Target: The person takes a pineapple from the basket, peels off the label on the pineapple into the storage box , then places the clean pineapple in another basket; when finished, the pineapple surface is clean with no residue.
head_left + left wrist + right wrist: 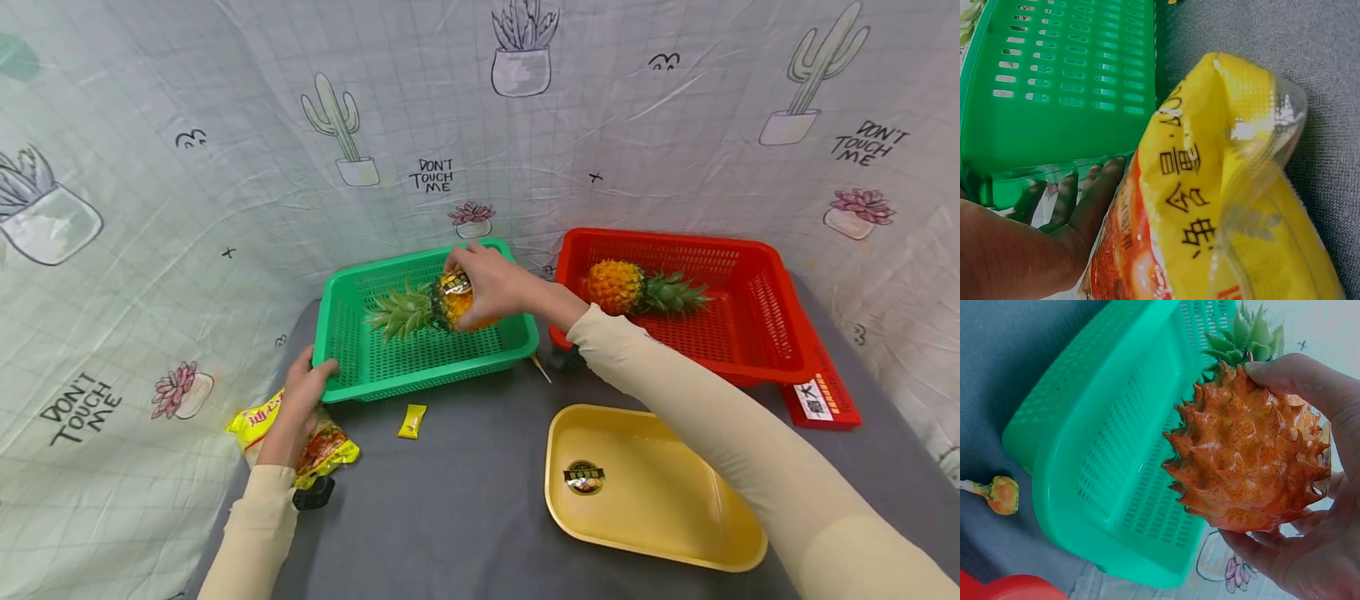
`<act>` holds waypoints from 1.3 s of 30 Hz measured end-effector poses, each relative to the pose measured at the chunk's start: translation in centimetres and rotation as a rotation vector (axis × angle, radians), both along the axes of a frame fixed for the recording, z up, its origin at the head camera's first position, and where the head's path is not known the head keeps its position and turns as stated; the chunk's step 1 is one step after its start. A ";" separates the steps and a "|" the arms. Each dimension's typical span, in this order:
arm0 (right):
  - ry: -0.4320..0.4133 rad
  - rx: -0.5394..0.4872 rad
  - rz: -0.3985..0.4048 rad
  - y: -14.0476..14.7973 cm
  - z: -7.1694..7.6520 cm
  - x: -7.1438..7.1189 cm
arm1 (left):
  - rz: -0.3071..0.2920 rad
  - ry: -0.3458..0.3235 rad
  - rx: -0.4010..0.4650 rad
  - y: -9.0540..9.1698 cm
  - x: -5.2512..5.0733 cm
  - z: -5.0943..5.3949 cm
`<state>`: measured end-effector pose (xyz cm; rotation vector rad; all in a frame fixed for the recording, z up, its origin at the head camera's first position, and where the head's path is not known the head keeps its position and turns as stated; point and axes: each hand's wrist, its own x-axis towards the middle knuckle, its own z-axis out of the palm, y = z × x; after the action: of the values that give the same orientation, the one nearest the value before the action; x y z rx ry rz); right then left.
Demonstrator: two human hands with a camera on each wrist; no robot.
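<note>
My right hand (495,287) grips a small pineapple (444,305) over the green basket (427,371), its leafy crown pointing left. In the right wrist view the thumb and fingers of my right hand (1316,469) curl round the spiky orange body of the pineapple (1241,450). My left hand (303,392) holds the near left corner of the green basket, thumb over the rim. The left wrist view has the fingers of my left hand (1054,231) under the basket's end (1060,131), beside a yellow food bag (1191,169).
A second pineapple (617,287) lies in the red basket (675,362), right of the green one. Nearer stand a yellow tray (645,500) and, to the left, a yellow packet (412,421), the food bag (330,450) and a black object (313,493). A red box (825,400) lies far right.
</note>
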<state>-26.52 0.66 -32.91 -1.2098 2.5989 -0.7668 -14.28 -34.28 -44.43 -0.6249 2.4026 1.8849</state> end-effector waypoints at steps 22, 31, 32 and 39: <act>0.039 -0.089 0.058 0.6 1.5 4.5 | -0.011 0.002 -0.015 -0.1 0.0 0.2; 0.066 -0.082 0.088 0.8 1.2 6.7 | -0.011 0.004 -0.017 -0.3 0.1 0.0; 0.067 -0.080 0.088 0.8 1.2 6.9 | -0.011 0.008 -0.018 -0.3 0.1 0.0; 0.064 -0.075 0.088 1.1 1.1 8.1 | -0.007 0.030 -0.018 -0.2 0.1 0.0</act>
<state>-18.45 1.75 -31.81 -1.3808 2.5682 -0.8281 -14.17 -34.49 -44.41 -0.5934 2.4396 1.8852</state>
